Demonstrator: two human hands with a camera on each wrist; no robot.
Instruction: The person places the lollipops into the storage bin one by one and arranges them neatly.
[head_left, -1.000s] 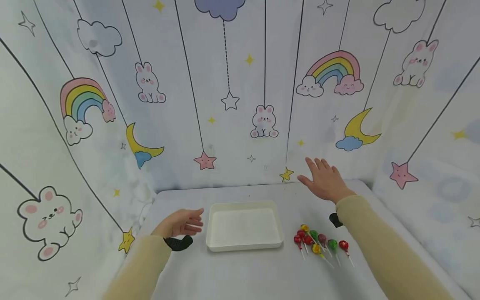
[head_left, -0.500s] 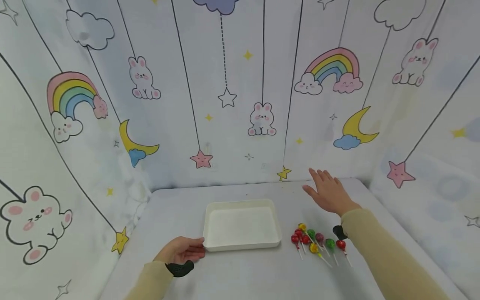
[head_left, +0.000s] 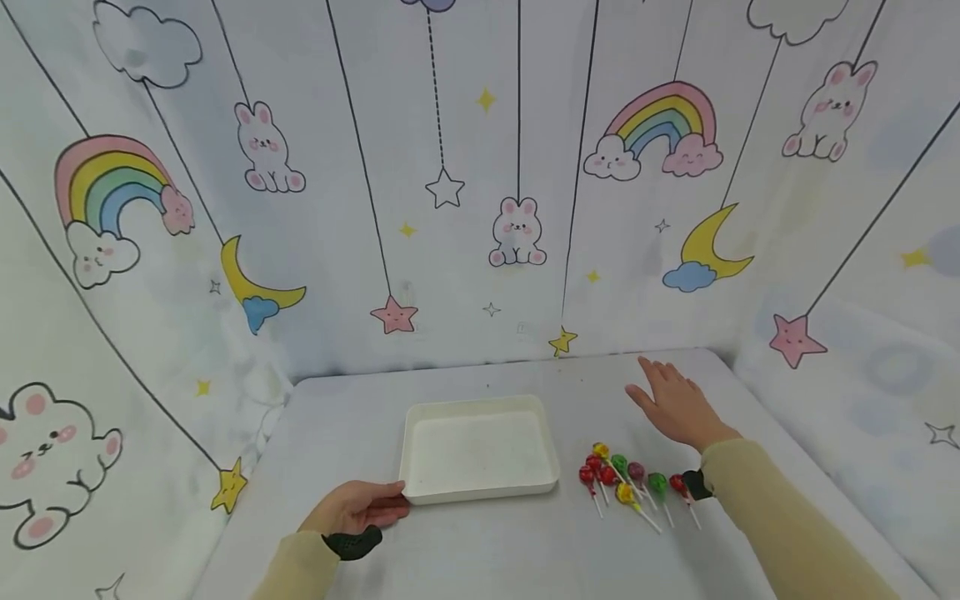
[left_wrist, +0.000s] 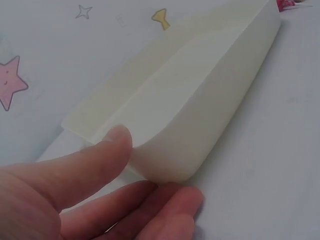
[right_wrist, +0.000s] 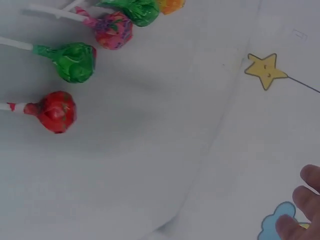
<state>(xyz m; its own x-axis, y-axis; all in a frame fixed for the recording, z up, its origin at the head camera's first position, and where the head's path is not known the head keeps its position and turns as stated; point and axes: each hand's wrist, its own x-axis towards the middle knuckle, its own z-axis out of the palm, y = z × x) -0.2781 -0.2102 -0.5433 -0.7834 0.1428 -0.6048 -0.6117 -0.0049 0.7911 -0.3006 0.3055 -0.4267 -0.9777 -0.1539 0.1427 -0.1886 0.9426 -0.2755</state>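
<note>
A shallow white rectangular tray (head_left: 480,494) lies on the table, with nothing in it. At its near left corner my left hand (head_left: 354,506) pinches the wall, the thumb (left_wrist: 119,139) over the rim and the fingers (left_wrist: 182,202) low against the outside. My right hand (head_left: 677,406) hovers beyond the lollipops, palm down with straight fingers, holding nothing. Several wrapped lollipops lie in a loose bunch right of the tray, among them a yellow lollipop (head_left: 626,493), a green lollipop (right_wrist: 75,62) and a red lollipop (right_wrist: 57,112). My right wrist partly covers the red one in the head view.
A white cloth covers the table (head_left: 480,554). Behind it and at both sides hang white curtains (head_left: 450,267) printed with rainbows, rabbits, moons and stars. A black strap device (head_left: 352,543) sits on my left wrist.
My left hand has come down and toward me onto the tray's near left corner and taken hold of it. The right hand has lowered and drifted right. The head view has shifted slightly.
</note>
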